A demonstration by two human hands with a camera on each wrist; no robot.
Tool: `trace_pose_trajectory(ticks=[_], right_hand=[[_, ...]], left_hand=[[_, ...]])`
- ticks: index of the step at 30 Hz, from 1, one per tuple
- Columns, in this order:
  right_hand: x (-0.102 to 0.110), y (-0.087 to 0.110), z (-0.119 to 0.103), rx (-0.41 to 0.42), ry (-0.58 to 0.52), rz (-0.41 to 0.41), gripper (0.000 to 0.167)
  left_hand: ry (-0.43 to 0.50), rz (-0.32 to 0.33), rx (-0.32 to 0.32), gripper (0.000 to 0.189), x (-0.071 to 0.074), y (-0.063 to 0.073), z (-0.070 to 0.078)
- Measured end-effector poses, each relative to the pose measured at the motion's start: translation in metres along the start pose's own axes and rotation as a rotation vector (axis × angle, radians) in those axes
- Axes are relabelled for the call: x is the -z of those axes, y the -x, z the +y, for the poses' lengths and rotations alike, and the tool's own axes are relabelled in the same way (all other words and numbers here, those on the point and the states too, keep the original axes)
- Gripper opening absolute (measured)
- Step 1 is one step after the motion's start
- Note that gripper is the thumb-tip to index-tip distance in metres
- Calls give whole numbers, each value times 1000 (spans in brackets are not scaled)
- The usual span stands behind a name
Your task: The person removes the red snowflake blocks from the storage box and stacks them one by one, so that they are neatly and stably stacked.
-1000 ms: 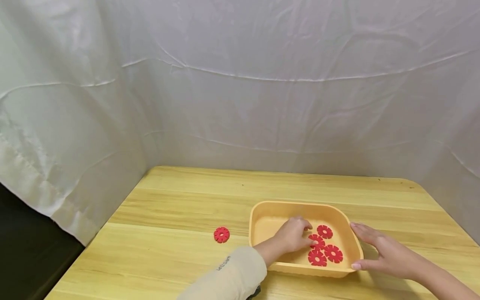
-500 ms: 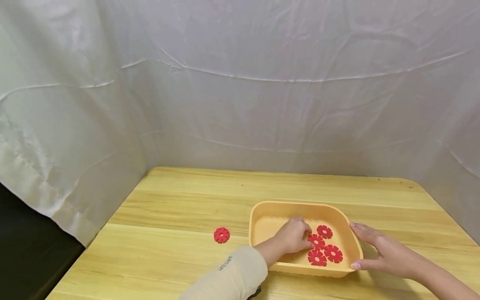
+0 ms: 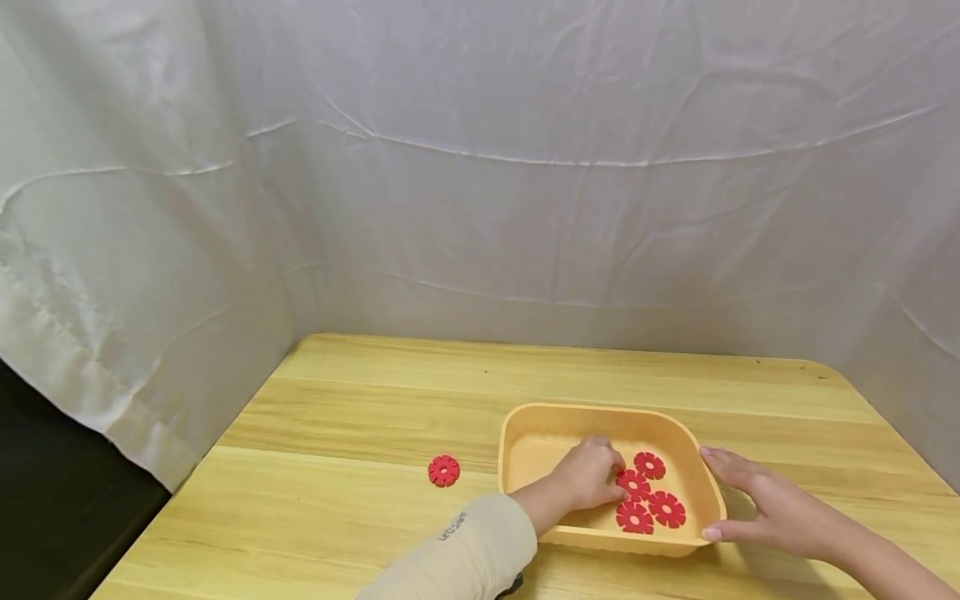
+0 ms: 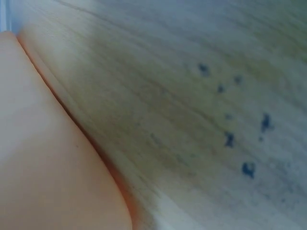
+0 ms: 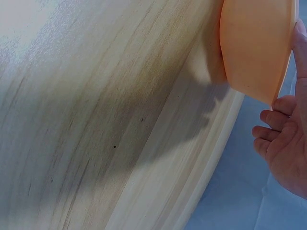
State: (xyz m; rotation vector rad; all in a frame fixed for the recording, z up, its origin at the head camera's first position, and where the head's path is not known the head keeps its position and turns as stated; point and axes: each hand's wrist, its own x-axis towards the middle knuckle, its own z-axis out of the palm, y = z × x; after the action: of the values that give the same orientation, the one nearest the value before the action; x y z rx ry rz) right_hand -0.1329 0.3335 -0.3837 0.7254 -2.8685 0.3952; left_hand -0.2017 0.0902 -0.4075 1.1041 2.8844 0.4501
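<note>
An orange rectangular tray [image 3: 585, 410] sits on the wooden table. Inside it my left hand [image 3: 588, 471] reaches over the near wall and pinches the left edge of a red notched disc [image 3: 632, 485] between thumb and fingers. Three similar discs lie beside that one: a far disc [image 3: 649, 466], a right disc [image 3: 667, 509] and a near disc [image 3: 634, 517]. My right hand [image 3: 765, 504] grips the tray's right end, thumb at the near corner, fingertips at the far part of the rim. In the right wrist view its other fingers [image 5: 271, 129] are curled below the corner.
A single red notched disc [image 3: 444, 471] lies on the table [image 3: 337, 500] left of the tray. Pale cloth [image 3: 525, 233] hangs behind the table and along its sides. A smooth peach surface [image 4: 48, 143] fills the left of the left wrist view.
My left fingers and thumb have come together at the edge of the disc, where they were spread apart before. My right hand and the tray have stayed in place.
</note>
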Motion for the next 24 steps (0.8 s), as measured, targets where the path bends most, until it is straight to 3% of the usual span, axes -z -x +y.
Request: trace_pose_trajectory(ticks=[11,19,24], right_hand=[[0,0,0,-15,9,-6,89],[1,0,-2,-23,13,-15,90],[2,0,-4,-31,3,-32,90]], left_hand=[[25,-16,28,25,-1,-1,1],[71,12,49,23,4,1,-1],[73,28,28,22,9,3,-4]])
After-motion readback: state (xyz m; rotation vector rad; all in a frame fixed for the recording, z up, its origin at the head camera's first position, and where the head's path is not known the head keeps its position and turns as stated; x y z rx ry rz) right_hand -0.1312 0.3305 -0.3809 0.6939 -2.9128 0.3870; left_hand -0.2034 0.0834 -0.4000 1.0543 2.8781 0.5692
